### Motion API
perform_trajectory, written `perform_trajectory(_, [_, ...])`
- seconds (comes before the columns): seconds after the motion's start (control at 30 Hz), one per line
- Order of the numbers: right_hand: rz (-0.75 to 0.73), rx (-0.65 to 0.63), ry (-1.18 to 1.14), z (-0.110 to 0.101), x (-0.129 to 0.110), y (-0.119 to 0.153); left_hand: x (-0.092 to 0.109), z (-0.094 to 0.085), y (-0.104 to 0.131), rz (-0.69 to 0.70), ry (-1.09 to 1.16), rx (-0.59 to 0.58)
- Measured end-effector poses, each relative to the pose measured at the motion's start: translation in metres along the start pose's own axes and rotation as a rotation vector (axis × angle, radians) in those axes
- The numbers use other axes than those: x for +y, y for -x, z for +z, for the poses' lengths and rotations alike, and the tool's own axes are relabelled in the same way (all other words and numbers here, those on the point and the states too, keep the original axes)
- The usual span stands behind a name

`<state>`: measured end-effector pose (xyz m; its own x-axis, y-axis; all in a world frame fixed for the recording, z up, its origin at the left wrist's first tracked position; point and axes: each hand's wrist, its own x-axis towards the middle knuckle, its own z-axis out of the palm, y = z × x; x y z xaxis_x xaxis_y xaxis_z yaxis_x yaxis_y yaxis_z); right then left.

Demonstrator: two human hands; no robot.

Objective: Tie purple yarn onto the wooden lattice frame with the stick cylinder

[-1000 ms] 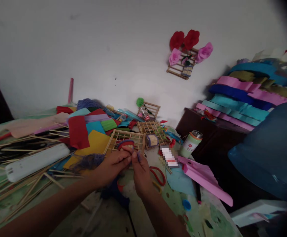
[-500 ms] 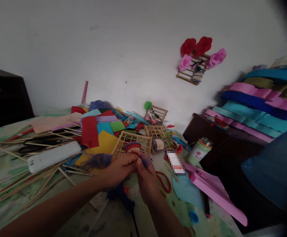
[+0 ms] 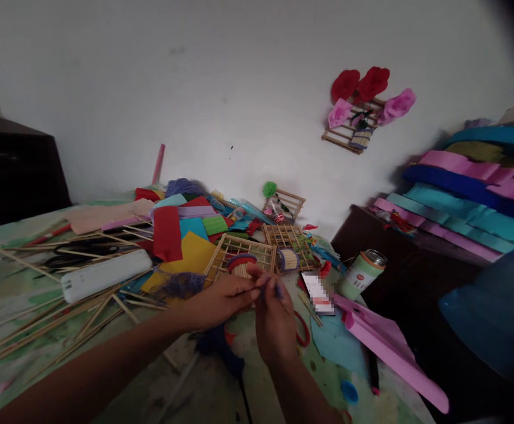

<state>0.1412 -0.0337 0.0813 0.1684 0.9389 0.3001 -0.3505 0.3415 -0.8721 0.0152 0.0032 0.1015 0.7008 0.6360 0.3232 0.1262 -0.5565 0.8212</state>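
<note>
Near the middle of the table my two hands meet, fingertips together. My right hand (image 3: pixel 277 324) is closed in a pinch, and a small bundle of purple yarn (image 3: pixel 278 291) shows between its thumb and fingers. Reaching in from the left, my left hand (image 3: pixel 224 300) has its fingers pressed together at the right fingertips; what they grip is hidden. Just beyond them a small round stick basket (image 3: pixel 241 265) with a red and blue rim rests on a lattice of sticks (image 3: pixel 221 250). A blue glue gun (image 3: pixel 221 353) lies below my hands.
Left lie bamboo sticks (image 3: pixel 93 321), black scissors (image 3: pixel 78 253), a white power strip (image 3: pixel 106 274) and loose purple yarn (image 3: pixel 181 285). Coloured sheets (image 3: pixel 167 232) pile up behind. Right are a jar (image 3: pixel 362 274), a phone (image 3: pixel 318 292), red-handled scissors (image 3: pixel 303 330) and pink paper (image 3: pixel 398 353).
My right hand has turned and lifted slightly, so the purple yarn now points up from its fingers. My left hand stays close against it. The view has shifted slightly left.
</note>
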Motion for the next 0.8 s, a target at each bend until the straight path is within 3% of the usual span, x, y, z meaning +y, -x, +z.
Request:
perform_trajectory(0.13, [-0.015, 0.223, -0.348, -0.017, -0.032, -0.011, -0.002, -0.025, 0.000, -0.025, -0.103, -0.174])
perform_trajectory(0.23, [-0.074, 0.239, -0.439, -0.041, -0.061, -0.020, -0.005, -0.048, 0.000, -0.005, -0.177, -0.228])
perform_trajectory(0.33, [-0.173, 0.216, -0.355, -0.061, -0.078, -0.026, -0.008, -0.063, 0.002, 0.017, -0.192, -0.201])
perform_trajectory(0.5, [-0.211, 0.259, -0.221, -0.067, -0.078, -0.029, -0.018, -0.067, 0.002, -0.013, -0.132, -0.188])
perform_trajectory(0.8, [-0.232, 0.281, -0.367, -0.081, -0.082, -0.029, -0.028, -0.075, 0.003, 0.029, -0.192, -0.198])
